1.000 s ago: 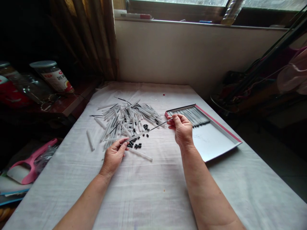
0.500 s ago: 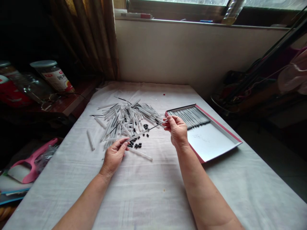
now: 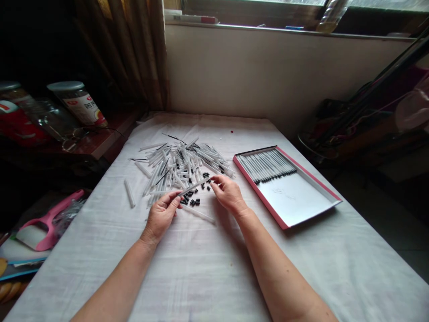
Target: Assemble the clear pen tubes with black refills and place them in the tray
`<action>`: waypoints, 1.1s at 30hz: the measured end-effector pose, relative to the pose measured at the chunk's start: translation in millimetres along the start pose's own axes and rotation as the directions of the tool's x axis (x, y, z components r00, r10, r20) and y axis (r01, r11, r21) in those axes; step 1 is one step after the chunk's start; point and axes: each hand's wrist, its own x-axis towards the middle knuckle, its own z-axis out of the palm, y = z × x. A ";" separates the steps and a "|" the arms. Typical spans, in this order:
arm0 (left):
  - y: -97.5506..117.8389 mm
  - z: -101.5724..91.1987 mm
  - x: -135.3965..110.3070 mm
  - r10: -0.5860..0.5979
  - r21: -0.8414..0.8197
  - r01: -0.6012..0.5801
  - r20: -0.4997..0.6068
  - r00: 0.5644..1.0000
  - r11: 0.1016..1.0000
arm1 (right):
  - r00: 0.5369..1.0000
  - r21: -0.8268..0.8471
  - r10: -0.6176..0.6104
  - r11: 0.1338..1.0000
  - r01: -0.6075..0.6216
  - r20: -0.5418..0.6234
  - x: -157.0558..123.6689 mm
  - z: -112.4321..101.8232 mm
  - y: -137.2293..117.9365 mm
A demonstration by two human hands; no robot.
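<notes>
My left hand (image 3: 163, 213) pinches a translucent white pen barrel (image 3: 194, 186) near its lower end, and the barrel slants up to the right. At the barrel's far end is my right hand (image 3: 228, 194), its thumb and forefinger slightly apart. Whether those fingertips touch the barrel I cannot tell. Small black pen plugs (image 3: 195, 202) lie scattered under and around the barrel. Behind them spreads a heap of pen barrels (image 3: 177, 163) mixed with thin dark refills. A loose pen barrel (image 3: 201, 214) rests on the cloth just below the held one.
To the right lies a shallow red-edged box lid (image 3: 284, 203) with a row of pens (image 3: 268, 164) with black ends. One barrel (image 3: 129, 193) lies apart at the left. Pink-handled scissors (image 3: 50, 221) and a jar (image 3: 80, 105) are off the table's left side.
My right hand has moved left and down, away from the box side, to the barrel's end. The thin refill that stretched between my hands no longer sticks out visibly.
</notes>
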 end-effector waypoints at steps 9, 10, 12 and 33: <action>-0.6 -0.5 -0.2 0.010 0.023 -0.010 0.012 1.000 1.000 | 1.000 -0.325 -0.006 0.946 0.015 0.029 -3.1 10.0 5.8; -0.4 -0.3 -0.4 0.009 0.026 -0.010 0.012 1.000 1.000 | 1.000 -0.185 -0.001 0.983 0.004 0.013 -1.0 7.8 8.1; 0.1 0.2 -0.5 0.008 0.029 -0.008 0.013 1.000 1.000 | 1.000 0.170 0.012 0.985 -0.014 0.015 2.9 1.3 10.8; 5.9 2.0 -4.4 -0.027 0.063 0.026 0.009 1.000 0.998 | 0.991 0.607 -0.113 0.793 0.046 0.073 1.5 -20.0 -6.0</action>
